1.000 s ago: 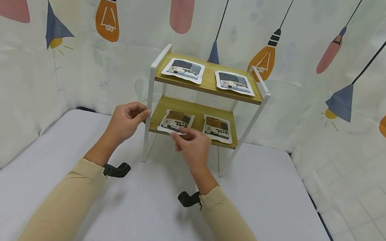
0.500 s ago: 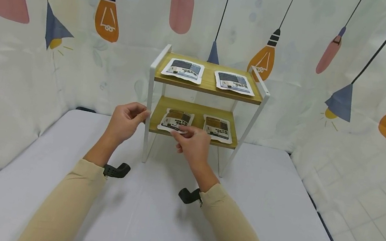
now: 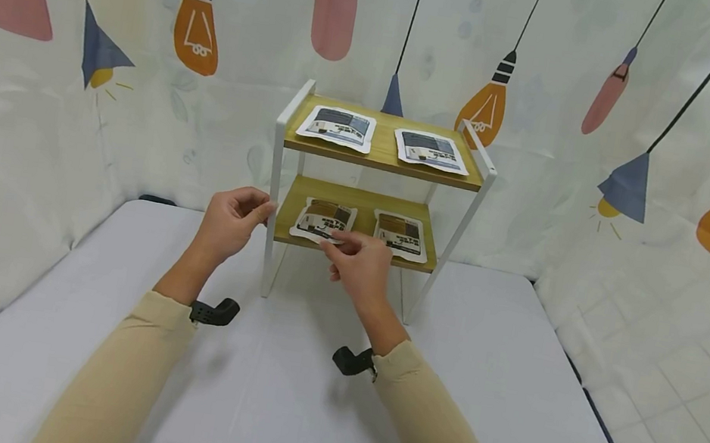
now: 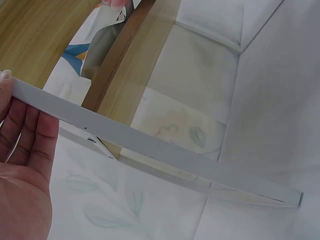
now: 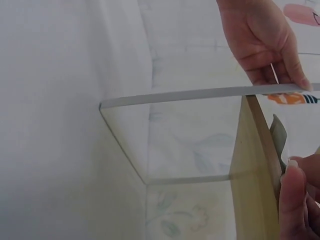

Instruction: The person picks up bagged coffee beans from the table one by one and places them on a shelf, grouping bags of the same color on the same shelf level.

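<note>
A small two-tier rack has a white frame and wooden shelves. My left hand [image 3: 231,222] grips the rack's left front post [image 3: 277,171], thumb in front and fingers behind in the left wrist view. On the lower shelf [image 3: 368,199] lie two white-edged pouches with brown and dark print. Thumb and fingers of my right hand [image 3: 363,269] pinch the front right edge of the left pouch [image 3: 323,217]; the right wrist view shows this pouch [image 5: 278,135] jutting past the shelf edge. The lower right pouch [image 3: 400,234] lies just beyond my right hand.
Two more pouches, a left one [image 3: 338,127] and a right one [image 3: 430,151], lie flat on the upper shelf [image 3: 383,145]. The rack stands on a white-covered table [image 3: 274,393]. Behind it hangs a printed cloth backdrop [image 3: 232,119] with lamp pictures.
My right hand has shifted slightly to the right at the pouch's front edge. The left hand, the rack and the other pouches have stayed put.
</note>
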Motion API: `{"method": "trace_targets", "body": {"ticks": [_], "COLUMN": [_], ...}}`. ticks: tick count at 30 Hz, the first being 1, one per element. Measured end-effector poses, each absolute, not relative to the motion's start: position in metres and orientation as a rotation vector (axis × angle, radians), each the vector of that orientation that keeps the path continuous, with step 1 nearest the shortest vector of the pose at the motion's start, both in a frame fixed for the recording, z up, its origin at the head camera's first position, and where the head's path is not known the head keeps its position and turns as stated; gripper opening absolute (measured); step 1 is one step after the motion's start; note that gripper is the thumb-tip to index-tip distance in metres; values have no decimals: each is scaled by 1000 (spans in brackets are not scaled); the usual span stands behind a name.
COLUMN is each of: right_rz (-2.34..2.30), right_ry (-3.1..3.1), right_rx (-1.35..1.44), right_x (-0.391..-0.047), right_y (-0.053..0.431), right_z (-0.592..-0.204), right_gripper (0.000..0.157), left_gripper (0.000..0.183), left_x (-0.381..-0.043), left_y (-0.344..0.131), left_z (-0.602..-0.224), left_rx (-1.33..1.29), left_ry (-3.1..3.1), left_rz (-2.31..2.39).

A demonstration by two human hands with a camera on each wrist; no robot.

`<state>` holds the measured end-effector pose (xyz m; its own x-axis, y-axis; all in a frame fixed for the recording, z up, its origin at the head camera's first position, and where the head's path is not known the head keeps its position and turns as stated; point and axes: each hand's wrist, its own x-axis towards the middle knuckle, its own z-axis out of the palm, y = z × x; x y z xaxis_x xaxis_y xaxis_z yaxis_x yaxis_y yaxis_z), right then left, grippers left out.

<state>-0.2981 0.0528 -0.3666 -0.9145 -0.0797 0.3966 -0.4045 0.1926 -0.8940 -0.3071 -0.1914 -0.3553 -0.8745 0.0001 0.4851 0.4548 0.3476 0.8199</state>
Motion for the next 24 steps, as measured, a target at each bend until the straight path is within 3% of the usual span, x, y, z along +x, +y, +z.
{"method": "trace_targets", "body": {"ticks": [24], "right_rz": [1609], "right_ry": [-2288], "right_rx": [481], "right_x": [-300], "right_y": [50], "right_z": [-357], "right_gripper": [18], "left_gripper": [31], "left_x": [-308], "left_y": [-192], "left_z": [-357], "left_rx": [-425], "left_ry": [-2197], "left_rz": [-1549]}}
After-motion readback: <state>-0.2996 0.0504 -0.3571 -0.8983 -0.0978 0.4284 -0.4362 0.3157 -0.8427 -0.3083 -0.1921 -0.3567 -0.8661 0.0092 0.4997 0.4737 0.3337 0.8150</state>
